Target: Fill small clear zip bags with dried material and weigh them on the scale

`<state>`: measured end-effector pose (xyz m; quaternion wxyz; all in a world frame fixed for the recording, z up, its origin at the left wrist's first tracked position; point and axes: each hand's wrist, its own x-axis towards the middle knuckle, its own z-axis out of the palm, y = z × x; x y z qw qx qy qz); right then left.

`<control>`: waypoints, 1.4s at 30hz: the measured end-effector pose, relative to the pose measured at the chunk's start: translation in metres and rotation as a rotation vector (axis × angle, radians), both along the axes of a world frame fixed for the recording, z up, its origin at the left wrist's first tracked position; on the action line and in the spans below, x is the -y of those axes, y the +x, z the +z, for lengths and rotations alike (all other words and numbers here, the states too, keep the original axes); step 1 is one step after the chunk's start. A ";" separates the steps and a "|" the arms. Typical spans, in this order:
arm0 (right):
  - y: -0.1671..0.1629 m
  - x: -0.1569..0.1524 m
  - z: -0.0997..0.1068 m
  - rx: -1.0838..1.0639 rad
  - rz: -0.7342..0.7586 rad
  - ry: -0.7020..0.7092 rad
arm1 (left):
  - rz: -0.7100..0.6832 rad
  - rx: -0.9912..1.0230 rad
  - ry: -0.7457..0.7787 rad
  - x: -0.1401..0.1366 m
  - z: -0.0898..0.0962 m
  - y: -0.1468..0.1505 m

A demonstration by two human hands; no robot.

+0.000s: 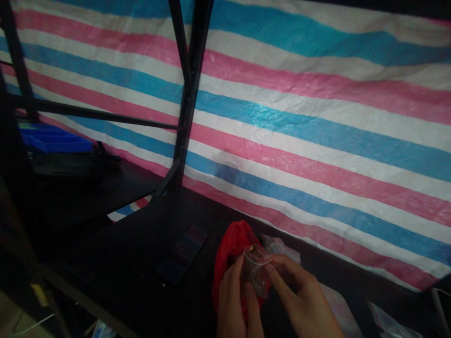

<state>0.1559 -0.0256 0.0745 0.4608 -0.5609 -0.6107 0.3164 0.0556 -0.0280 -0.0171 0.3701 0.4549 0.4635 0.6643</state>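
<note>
A small clear zip bag (pixel 259 277) is held between my two hands, its mouth spread into a round opening. My left hand (pixel 234 300) grips the bag's left side with fingers and thumb. On the other side, my right hand (pixel 296 291) pinches the rim between thumb and forefinger. Some small brownish bits show near the bag's mouth, too blurred to name. Directly behind and under the hands lies a red plastic bag (pixel 234 241), its inside mostly hidden. Several clear zip bags (pixel 282 248) lie in a pile just beyond my right hand.
A dark phone-like slab (pixel 183 253) lies on the black shelf (pixel 123 253) to the left. More clear plastic bags (pixel 391 321) are at the right. A black metal post (pixel 188 103) stands before the striped sheet (pixel 317 131). A blue tray (pixel 56 138) sits on the left shelf.
</note>
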 end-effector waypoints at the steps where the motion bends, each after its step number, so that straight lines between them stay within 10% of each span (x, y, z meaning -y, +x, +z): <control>1: 0.001 0.002 -0.001 -0.023 -0.003 0.006 | 0.012 -0.019 0.013 0.000 0.003 0.000; 30: 0.060 0.057 -0.025 0.012 -0.192 0.169 | -0.277 -0.020 -0.017 0.008 0.036 0.016; 42: 0.163 0.059 -0.049 0.156 -0.574 -0.034 | -0.162 -0.327 0.225 0.008 0.023 0.024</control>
